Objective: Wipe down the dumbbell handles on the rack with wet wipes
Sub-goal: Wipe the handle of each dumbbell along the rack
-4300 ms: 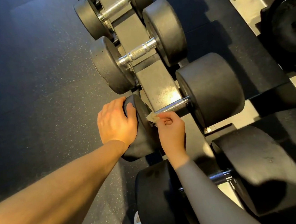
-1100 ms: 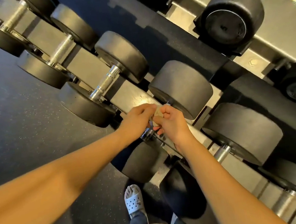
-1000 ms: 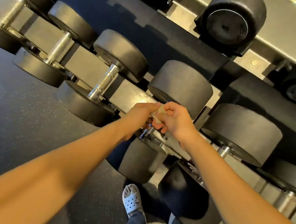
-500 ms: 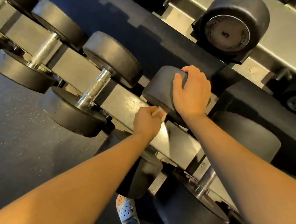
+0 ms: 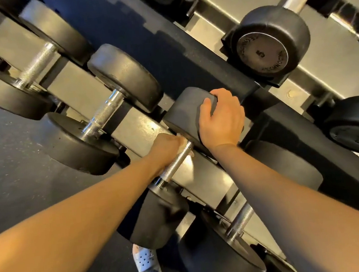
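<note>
A black dumbbell lies on the lower shelf of the rack, its knurled chrome handle running diagonally. My left hand is curled round the far end of that handle with a pale wet wipe under its fingers; only a sliver of the wipe shows. My right hand grips the rim of the dumbbell's far rubber head, thumb on its left face. The near head sits below my left forearm.
More dumbbells line the shelf: one to the left with a chrome handle, another at bottom right. A dumbbell marked 5 sits on the upper shelf. Dark rubber floor lies left. My sandalled foot stands below.
The wipe passed from my right hand to my left. My right hand moved onto the far head and stays there. My left hand slid along the handle, baring more of the near knurled part.
</note>
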Motion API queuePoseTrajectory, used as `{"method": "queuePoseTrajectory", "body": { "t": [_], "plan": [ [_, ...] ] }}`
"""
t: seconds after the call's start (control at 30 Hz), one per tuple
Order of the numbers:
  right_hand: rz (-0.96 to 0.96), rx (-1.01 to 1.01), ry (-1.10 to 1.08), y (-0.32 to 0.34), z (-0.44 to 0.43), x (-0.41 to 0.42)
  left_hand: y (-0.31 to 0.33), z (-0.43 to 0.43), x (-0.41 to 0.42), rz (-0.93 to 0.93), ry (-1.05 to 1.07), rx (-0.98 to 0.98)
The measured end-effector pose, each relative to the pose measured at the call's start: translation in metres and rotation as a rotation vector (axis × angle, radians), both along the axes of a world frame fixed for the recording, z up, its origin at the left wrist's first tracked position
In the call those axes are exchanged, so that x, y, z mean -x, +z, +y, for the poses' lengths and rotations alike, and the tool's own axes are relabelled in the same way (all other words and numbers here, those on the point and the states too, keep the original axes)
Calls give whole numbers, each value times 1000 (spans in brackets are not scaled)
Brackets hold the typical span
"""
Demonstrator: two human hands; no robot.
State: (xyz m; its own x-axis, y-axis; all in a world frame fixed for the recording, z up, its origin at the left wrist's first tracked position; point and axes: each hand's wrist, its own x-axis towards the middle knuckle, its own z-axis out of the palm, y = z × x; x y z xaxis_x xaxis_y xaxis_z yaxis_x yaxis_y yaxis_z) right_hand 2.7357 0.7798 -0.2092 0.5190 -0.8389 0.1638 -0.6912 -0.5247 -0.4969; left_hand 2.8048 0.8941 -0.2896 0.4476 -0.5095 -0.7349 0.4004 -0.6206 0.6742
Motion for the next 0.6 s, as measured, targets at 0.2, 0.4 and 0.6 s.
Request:
{"method": "queuePoseTrajectory", "body": {
  "t": [0.2,0.4,0.6],
  "plan": [
    [4,8,-3,1,2,0,22,19,25,-557,-123,10],
    [-13,6,-5,-1,1,0,10,-11,6,17,216,-52],
    [-56,23,-11,-4,1,1,-15,-18,-9,334,89,-141]
  ]
}}
